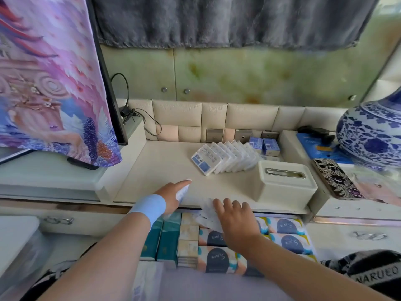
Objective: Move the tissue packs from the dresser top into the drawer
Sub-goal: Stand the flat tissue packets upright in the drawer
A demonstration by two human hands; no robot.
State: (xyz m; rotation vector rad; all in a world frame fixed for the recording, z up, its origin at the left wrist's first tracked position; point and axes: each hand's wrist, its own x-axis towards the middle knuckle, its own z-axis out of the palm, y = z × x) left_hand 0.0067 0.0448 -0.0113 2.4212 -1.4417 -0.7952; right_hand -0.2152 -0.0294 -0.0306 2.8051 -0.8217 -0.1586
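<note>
Hands are both occupied, I note. Right hand grips a white tissue pack at the dresser top's front edge, over the open drawer. Left hand holds a second pack just left of it. Remaining packs stand fanned near the back edge, beside a tissue box.

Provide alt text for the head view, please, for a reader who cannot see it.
A person's left hand holds a white tissue pack at the front edge of the dresser top, while the right hand grips more white packs over colourful tissue packs below. A leaning row of packs and a cream tissue box sit on top.
</note>
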